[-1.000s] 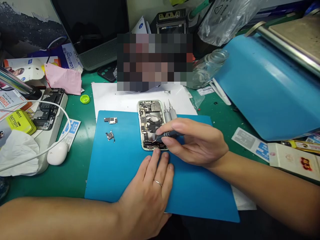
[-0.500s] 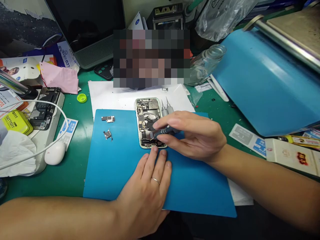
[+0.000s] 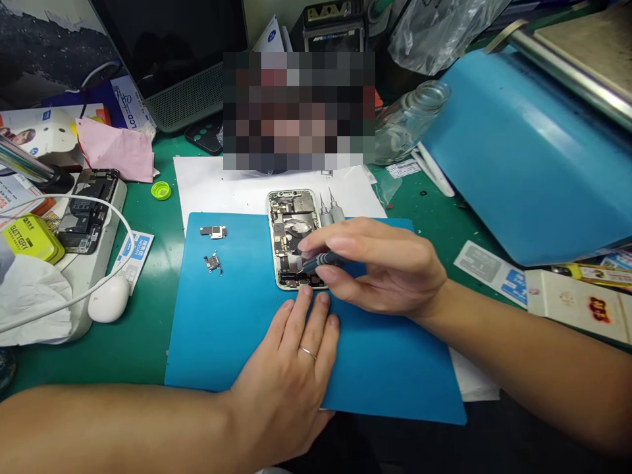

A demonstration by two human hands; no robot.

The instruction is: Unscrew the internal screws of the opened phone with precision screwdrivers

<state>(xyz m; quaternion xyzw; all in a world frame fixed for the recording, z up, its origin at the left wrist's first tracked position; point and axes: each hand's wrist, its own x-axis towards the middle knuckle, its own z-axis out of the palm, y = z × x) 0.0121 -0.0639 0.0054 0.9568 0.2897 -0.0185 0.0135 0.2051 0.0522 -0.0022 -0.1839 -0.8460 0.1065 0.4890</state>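
An opened phone (image 3: 290, 247), its inner boards and parts exposed, lies on a blue mat (image 3: 222, 329). My left hand (image 3: 291, 368) rests flat on the mat with fingers stretched out, the fingertips at the phone's bottom edge. Above the phone's lower right part, my right hand (image 3: 390, 263) grips a dark screwdriver (image 3: 320, 261) between thumb and fingers, its tip down inside the phone's lower end. Two grey pointed tools (image 3: 330, 212) lie just right of the phone, partly behind the right hand. Left of the phone sit a small metal plate (image 3: 213, 232) and a small bracket-like part (image 3: 212, 263).
White paper (image 3: 212, 184) lies under the mat. A glass jar (image 3: 409, 125), white tweezers (image 3: 432, 170) and a big blue sheet (image 3: 513, 164) are at the right. At the left are another opened phone (image 3: 91, 210), a white cable (image 3: 126, 224) and a green cap (image 3: 160, 191).
The screwdriver and the right-hand fingers have shifted very slightly to the left over the phone's lower end. My left hand stays in place.
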